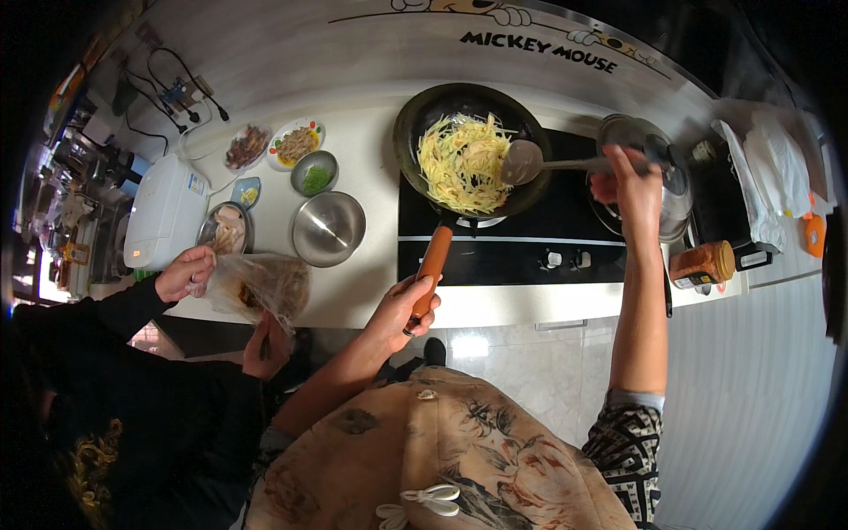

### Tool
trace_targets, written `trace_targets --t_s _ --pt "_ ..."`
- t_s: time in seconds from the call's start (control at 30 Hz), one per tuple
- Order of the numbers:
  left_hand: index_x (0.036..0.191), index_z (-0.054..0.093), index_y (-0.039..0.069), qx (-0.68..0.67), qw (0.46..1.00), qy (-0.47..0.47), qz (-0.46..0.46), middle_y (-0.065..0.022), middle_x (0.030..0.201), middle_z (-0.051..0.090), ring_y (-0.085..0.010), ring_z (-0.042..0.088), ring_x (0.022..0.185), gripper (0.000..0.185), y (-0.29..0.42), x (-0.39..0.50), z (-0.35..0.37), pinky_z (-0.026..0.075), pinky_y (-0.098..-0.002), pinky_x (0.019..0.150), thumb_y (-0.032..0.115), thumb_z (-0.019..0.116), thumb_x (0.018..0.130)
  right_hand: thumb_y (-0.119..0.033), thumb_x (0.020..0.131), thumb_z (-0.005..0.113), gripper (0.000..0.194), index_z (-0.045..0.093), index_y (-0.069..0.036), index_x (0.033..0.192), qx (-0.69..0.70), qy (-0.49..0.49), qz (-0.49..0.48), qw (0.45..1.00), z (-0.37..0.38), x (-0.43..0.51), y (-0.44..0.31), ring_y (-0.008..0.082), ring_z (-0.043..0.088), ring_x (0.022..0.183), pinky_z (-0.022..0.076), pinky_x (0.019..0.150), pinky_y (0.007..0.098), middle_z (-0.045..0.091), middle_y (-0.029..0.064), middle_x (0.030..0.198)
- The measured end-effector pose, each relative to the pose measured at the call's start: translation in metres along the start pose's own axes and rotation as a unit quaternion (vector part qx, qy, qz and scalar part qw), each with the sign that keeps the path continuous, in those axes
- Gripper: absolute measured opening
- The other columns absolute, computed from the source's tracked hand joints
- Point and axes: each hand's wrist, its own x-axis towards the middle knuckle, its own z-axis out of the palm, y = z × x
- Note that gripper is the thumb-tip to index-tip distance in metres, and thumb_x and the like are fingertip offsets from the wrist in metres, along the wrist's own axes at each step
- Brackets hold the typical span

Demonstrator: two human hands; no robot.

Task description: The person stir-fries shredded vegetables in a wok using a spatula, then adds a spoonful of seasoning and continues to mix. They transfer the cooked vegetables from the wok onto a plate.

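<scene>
My left hand [401,311] is closed around the orange-brown handle [434,265] of a dark wok [414,175]. The wok stands on the left burner of a black glass cooktop [517,264]. Pale yellow-green shredded vegetables [464,162] with small brownish bits lie in a heap inside it. With my right hand [633,192] I grip the far end of a long-handled metal wok spatula [523,162]. Its broad blade rests at the right side of the shreds, and its handle passes over the wok's right rim.
A co-worker's hands [189,275] hold a clear plastic bag [265,285] at the left counter edge. Bowls of ingredients [315,172] and a steel bowl [329,228] stand left of the wok. A lidded pan [676,199] sits under my right hand, with a seasoning jar [702,265] nearby.
</scene>
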Motion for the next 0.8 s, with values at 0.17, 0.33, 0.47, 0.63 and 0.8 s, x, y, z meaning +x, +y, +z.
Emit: trace_targets --t_s 0.17,0.33,0.47,0.63,0.8 --pt "0.124 0.048 0.007 0.004 1.0 0.0 -0.007 -0.0042 0.079 0.053 -0.0082 0.045 0.049 0.035 0.0 0.0 -0.001 0.032 -0.0212 0.037 0.032 0.05 0.099 -0.02 0.094 0.055 0.026 0.065 0.003 0.087 -0.184 -0.036 0.007 0.982 0.042 0.052 -0.008 0.0168 0.065 0.053 0.0519 0.05 0.029 0.064 0.0102 0.06" --pt "0.118 0.052 0.011 -0.008 1.0 -0.012 -0.011 -0.0035 0.078 0.054 -0.009 0.048 0.053 0.029 0.001 0.0 -0.003 0.031 -0.0216 0.039 0.032 0.053 0.098 -0.023 0.095 0.057 0.029 0.063 0.006 0.096 0.016 -0.115 0.009 0.993 0.061 0.047 0.008 0.0195 0.065 0.056 0.0537 0.049 0.0293 0.066 0.0122 0.068" --pt "0.118 0.052 0.011 -0.004 1.0 -0.017 -0.01 -0.0031 0.078 0.054 -0.0087 0.048 0.053 0.029 0.001 -0.001 -0.004 0.031 -0.0213 0.039 0.032 0.054 0.098 -0.024 0.092 0.061 0.027 0.069 0.001 0.089 -0.115 -0.092 -0.092 0.985 0.057 0.043 0.006 0.0213 0.067 0.058 0.0522 0.056 0.0327 0.066 0.0099 0.062" --pt "0.128 0.048 0.007 0.003 1.0 0.0 -0.017 -0.0043 0.079 0.054 -0.0076 0.043 0.046 0.038 0.001 0.0 -0.004 0.032 -0.0211 0.036 0.031 0.05 0.099 -0.027 0.09 0.063 0.026 0.072 -0.004 0.099 -0.128 -0.148 -0.077 0.978 0.094 0.057 0.01 0.0215 0.067 0.064 0.0507 0.063 0.0333 0.067 0.0105 0.069" --pt "0.128 0.048 0.007 -0.006 1.0 -0.002 -0.017 -0.0044 0.078 0.054 -0.0076 0.042 0.045 0.038 0.003 -0.001 -0.003 0.032 -0.0213 0.036 0.031 0.05 0.099 -0.021 0.086 0.067 0.022 0.072 -0.006 0.101 -0.214 -0.306 -0.368 0.851 0.097 0.023 -0.007 0.0321 0.065 0.075 0.0509 0.068 0.0371 0.068 0.0157 0.082"
